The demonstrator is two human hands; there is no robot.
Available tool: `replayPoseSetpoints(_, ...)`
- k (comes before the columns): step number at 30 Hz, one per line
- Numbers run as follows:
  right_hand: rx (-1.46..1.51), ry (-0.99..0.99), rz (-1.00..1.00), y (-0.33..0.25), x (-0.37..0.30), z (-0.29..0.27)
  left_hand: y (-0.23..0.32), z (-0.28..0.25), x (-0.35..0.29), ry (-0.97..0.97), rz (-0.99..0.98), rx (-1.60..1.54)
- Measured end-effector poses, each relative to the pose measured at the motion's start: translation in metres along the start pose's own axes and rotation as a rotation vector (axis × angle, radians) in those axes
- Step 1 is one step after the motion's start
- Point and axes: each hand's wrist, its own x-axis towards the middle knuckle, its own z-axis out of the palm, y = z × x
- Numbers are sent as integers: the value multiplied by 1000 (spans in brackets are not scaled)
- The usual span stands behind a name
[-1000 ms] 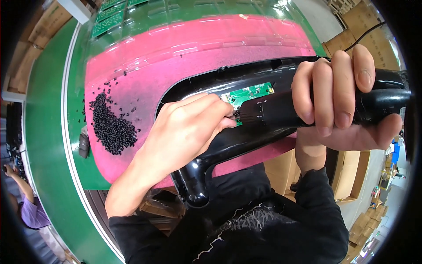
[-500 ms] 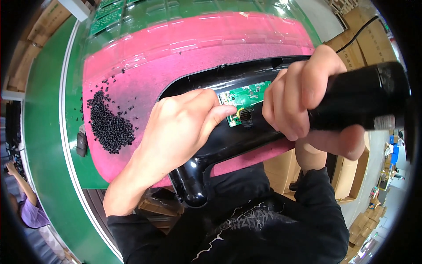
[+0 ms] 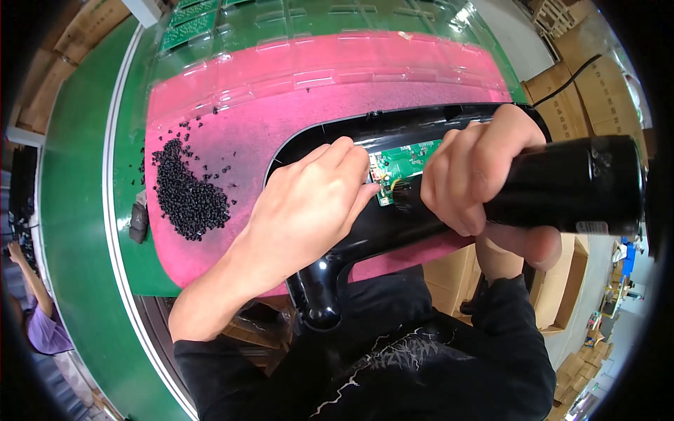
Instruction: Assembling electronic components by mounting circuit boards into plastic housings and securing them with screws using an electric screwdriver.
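A green circuit board (image 3: 407, 161) lies inside a long, glossy black plastic housing (image 3: 393, 235), which has a short rounded arm at its near left. My right hand (image 3: 470, 175) is wrapped round a thick black electric screwdriver (image 3: 562, 184). Its ridged nose is over the near edge of the board, beside a small yellow wire; the bit's tip is hidden. At the board's left end my left hand (image 3: 309, 189) is closed, thumb against the board's corner by the screwdriver's nose. What its fingers pinch, if anything, is hidden.
A heap of small black screws (image 3: 189, 200) lies on the pink mat (image 3: 260, 126) at left. Behind stands a clear plastic tray (image 3: 316, 49) near several green boards (image 3: 189, 31). A dark lump (image 3: 139, 223) sits on the green table. Far left, another person's arm (image 3: 31, 277) shows.
The whole view has shifted slightly, with things lower and further right. The screwdriver's back end has swung a little toward me; its nose stays at the board. Both hands keep their grip.
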Motion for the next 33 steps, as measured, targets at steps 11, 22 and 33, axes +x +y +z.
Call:
replayPoseSetpoints(11,-147,31,210,-18,-2,8,-2,0,-2,-62,25,4)
replayPoseSetpoints(22,-165,-323,-426,-34,8,-16,1,-1,6,-64,301,-176)
replayPoseSetpoints(33,-35,49,-496,-28,-20,-19,12,-8,6,-169,95,-280)
